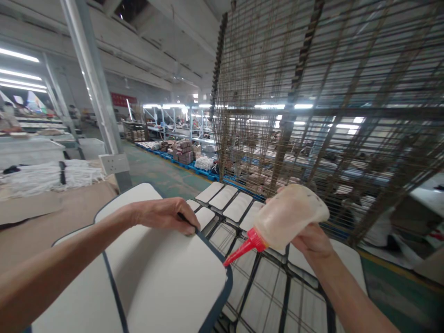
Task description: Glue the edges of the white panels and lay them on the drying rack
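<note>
My right hand (314, 238) is wrapped round a translucent squeeze bottle (289, 215), tipped down to the left. Its red nozzle (244, 247) ends at the dark-edged border of a white panel (173, 273) with rounded corners. Along that panel's far edge, my left hand (169, 215) pinches the dark border between thumb and fingers. Similar white panels (74, 286) lie under and beside it at the left. Beyond and below the bottle, rows of smaller white panels (237, 206) rest on a wire rack.
A tall wire rack frame (277, 92) leans up at the right, above the rows of panels. A metal post (92, 78) with a socket box (114, 164) stands at the left, by a brown-covered table (62, 217) holding white strips. Stacked goods (183, 150) sit on blue pallets behind.
</note>
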`<state>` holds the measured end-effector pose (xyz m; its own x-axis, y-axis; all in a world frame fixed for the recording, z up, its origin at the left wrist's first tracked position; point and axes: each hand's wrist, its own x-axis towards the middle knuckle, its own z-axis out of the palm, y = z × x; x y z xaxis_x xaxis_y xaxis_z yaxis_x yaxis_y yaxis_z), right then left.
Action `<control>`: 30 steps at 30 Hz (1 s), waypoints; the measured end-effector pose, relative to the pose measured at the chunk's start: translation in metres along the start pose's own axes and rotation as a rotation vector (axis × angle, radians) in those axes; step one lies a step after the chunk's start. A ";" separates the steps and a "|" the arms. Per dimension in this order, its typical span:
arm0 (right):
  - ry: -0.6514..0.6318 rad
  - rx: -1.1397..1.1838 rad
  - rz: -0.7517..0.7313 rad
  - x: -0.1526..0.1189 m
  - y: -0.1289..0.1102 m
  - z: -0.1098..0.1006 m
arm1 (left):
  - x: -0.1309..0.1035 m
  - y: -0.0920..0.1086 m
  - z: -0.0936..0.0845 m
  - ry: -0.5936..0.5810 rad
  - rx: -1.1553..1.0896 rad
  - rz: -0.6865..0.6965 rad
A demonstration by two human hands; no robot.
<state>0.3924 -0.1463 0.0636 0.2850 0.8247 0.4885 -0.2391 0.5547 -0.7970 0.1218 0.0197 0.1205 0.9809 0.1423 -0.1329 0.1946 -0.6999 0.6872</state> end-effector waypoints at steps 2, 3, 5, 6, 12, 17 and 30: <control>0.020 0.014 -0.022 0.000 0.005 -0.006 | 0.000 0.000 0.001 0.004 -0.010 -0.007; 0.033 0.018 -0.032 0.001 0.007 -0.008 | -0.001 0.001 0.001 0.006 -0.010 -0.012; 0.047 0.008 -0.029 0.001 0.007 -0.009 | -0.003 0.001 0.002 0.013 -0.008 -0.024; 0.048 -0.002 -0.022 0.001 0.006 -0.009 | -0.003 0.001 0.002 0.018 -0.010 -0.030; 0.013 -0.017 0.018 -0.001 0.000 -0.004 | -0.009 -0.006 0.002 0.049 -0.027 -0.011; 0.059 -0.041 -0.032 -0.007 0.009 -0.011 | -0.012 -0.015 0.001 0.084 -0.033 0.021; 0.164 -0.096 -0.104 -0.009 0.022 -0.012 | -0.019 -0.034 0.004 0.167 0.016 -0.009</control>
<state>0.3954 -0.1428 0.0371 0.4530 0.7299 0.5119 -0.1134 0.6167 -0.7790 0.0967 0.0380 0.0974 0.9649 0.2619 -0.0170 0.2043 -0.7090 0.6749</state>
